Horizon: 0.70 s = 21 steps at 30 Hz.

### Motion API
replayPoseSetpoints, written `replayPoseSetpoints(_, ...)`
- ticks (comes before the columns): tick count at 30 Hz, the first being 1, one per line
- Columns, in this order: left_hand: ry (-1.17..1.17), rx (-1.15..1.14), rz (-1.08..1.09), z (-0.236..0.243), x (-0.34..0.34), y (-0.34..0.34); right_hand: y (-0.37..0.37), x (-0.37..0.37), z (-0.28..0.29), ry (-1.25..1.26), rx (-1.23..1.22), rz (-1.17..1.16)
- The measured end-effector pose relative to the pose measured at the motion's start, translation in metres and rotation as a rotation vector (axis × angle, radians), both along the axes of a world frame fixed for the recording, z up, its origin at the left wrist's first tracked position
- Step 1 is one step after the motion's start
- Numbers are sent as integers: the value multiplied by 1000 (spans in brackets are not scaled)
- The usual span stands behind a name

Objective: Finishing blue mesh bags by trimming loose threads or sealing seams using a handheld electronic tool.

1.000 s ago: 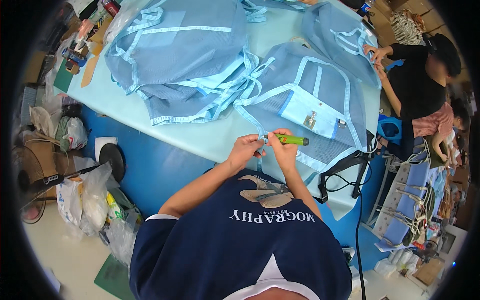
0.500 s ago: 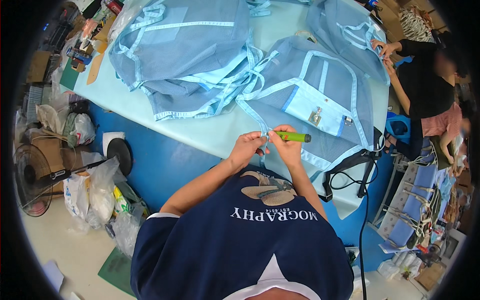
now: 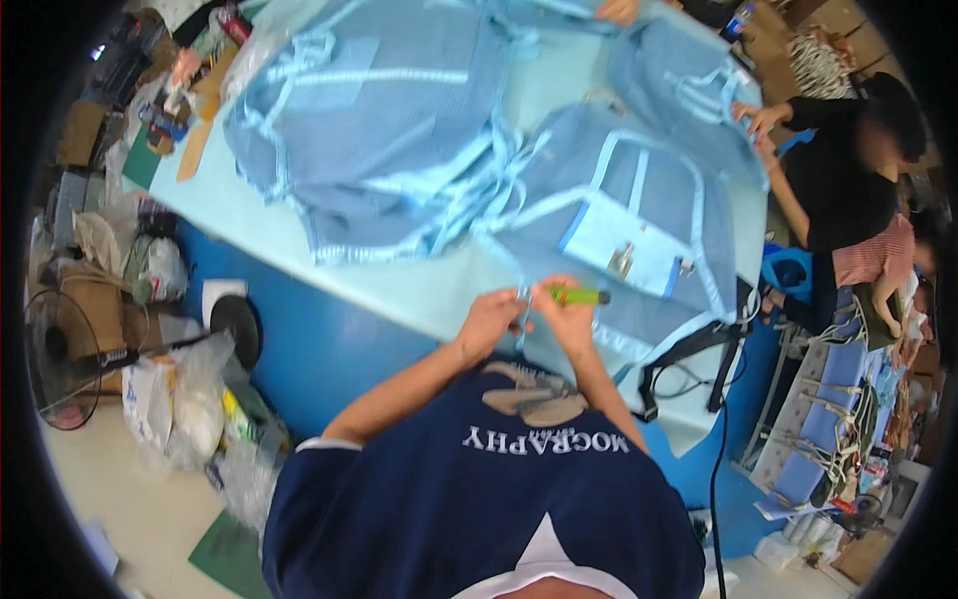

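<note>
My left hand (image 3: 486,322) is closed, pinching a light blue fabric strap (image 3: 507,260) at the table's near edge. Close beside it, my right hand (image 3: 567,321) is closed around a green marker-shaped tool (image 3: 587,297) with a dark end pointing right. The right fingertips meet the left ones at the strap; blur hides whether they also pinch it. The strap runs up to a blue mesh piece (image 3: 664,195) with light blue binding. On this mesh lies a pale blue pocket panel (image 3: 624,245) with a metal clasp (image 3: 622,262).
More blue mesh pieces (image 3: 399,110) cover the pale table (image 3: 269,235). A black strap (image 3: 654,374) and cable hang at its right edge. At the right, a co-worker (image 3: 843,170) handles mesh; another person's hand (image 3: 617,10) shows at the top. A fan (image 3: 65,349) and plastic bags (image 3: 195,399) stand left.
The view has shifted and blurred slightly. Both my hands keep their grips, a little lower in the picture. Another person's hand has come into view at the top edge.
</note>
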<state>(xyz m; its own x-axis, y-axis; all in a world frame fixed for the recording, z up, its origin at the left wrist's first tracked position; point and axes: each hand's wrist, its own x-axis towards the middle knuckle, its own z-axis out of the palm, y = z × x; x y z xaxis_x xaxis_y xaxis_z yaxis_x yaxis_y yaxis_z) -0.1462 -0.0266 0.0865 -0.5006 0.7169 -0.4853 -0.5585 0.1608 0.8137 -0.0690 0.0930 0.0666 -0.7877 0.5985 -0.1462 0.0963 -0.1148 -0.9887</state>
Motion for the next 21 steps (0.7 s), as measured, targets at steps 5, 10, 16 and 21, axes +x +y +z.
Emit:
replayPoseSetpoints(5, 98, 3, -35, -13, 8, -11, -6, 7, -15, 1, 53, -13)
replayPoseSetpoints(10, -102, 86, -14, -22, 13, -14, -6, 8, -11, 49, 57, 20)
replayPoseSetpoints(16, -84, 70, 2, -13, 7, -8, -5, 3, -12, 65, -44, -7)
replayPoseSetpoints(21, -73, 65, 10, -16, 8, -9, -10, 2, -2, 22, -65, -78)
